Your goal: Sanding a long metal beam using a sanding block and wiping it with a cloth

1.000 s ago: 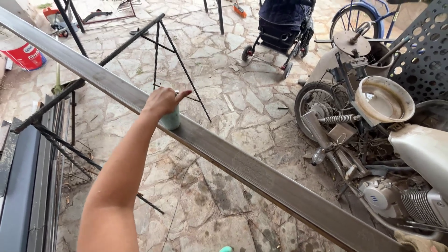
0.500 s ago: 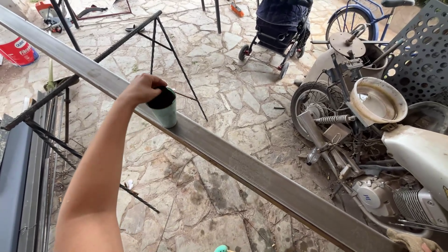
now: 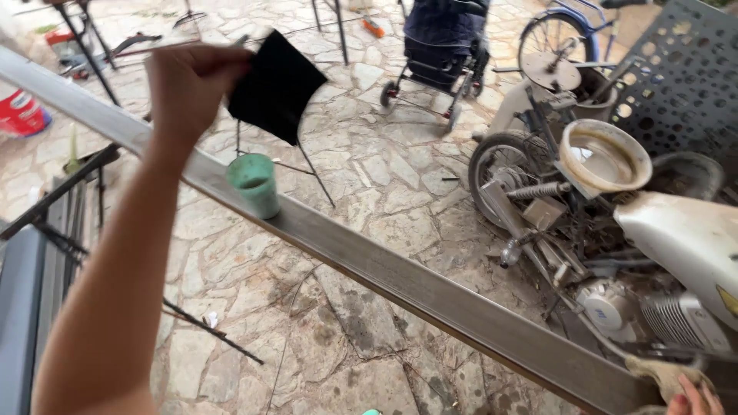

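My left hand (image 3: pixel 188 88) is raised at the upper left, pinching a black, slightly curled square sheet (image 3: pixel 277 84). Just below the sheet, a pale green cup (image 3: pixel 255 184) stands upright on a long grey steel beam (image 3: pixel 430 296) that runs diagonally from upper left to lower right. Only the fingertips of my right hand (image 3: pixel 692 400) show at the bottom right corner. They hold a beige rag (image 3: pixel 661 375) against the beam's lower end.
An old motorcycle (image 3: pixel 676 230) with a cream bowl-shaped part on it stands right of the beam. A perforated metal panel (image 3: pixel 684 84), a bicycle wheel (image 3: pixel 555 38) and a dark stroller (image 3: pixel 442 46) stand behind. Black metal trestles (image 3: pixel 92 69) and a red bucket (image 3: pixel 21 115) are at the left on stone paving.
My left hand was on the green cup; it has lifted up and away, now holding the black sheet above the cup. The cup stays on the beam.
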